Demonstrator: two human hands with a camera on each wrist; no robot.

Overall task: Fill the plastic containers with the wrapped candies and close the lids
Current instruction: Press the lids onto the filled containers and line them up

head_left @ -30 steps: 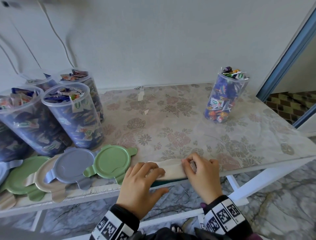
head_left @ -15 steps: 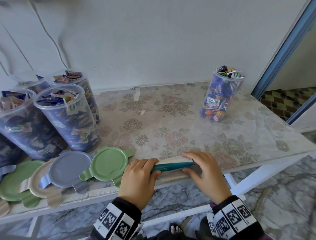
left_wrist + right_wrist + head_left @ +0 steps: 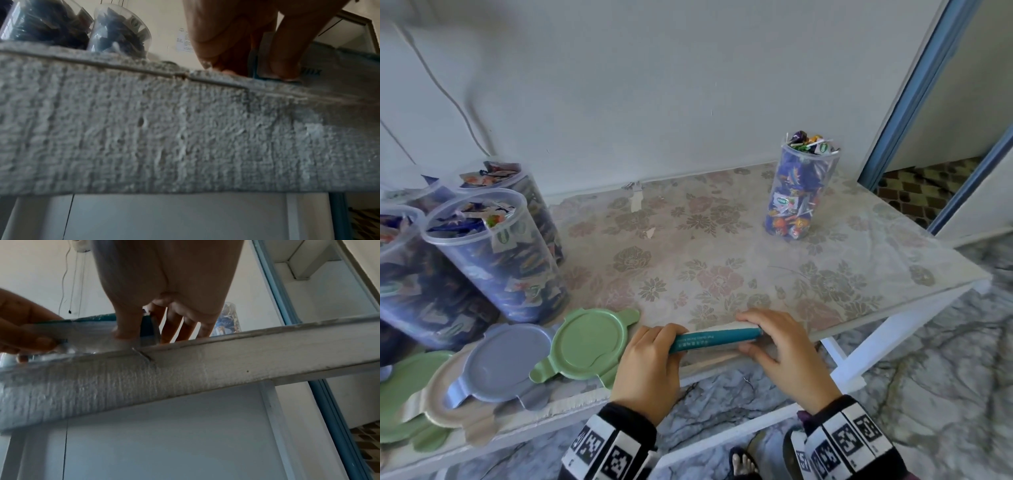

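Both hands pinch a flat teal-edged box (image 3: 717, 337) at the table (image 3: 859, 274) edge, left hand (image 3: 650, 359) and right hand (image 3: 787, 349) at opposite ends, probably to steady it; filled containers (image 3: 496, 253) and loose lids (image 3: 589, 342) wait to the left.

Head view: even, soft daylight, no hard shadows; faint soft shadow streaks on the wall (image 3: 619, 85) upper left. Wide-angle bend at edges, the door frame (image 3: 914, 85) leans. Left edge smeared, the jars (image 3: 493, 253) soft; centre sharp enough. Left wrist view: dim, backlit, the left hand (image 3: 246, 40) in dark silhouette, table edge (image 3: 164, 129) noisy and blurred. Right wrist view: brighter, pale wall behind, the right hand (image 3: 164, 280) washed out; motion blur at lower left.
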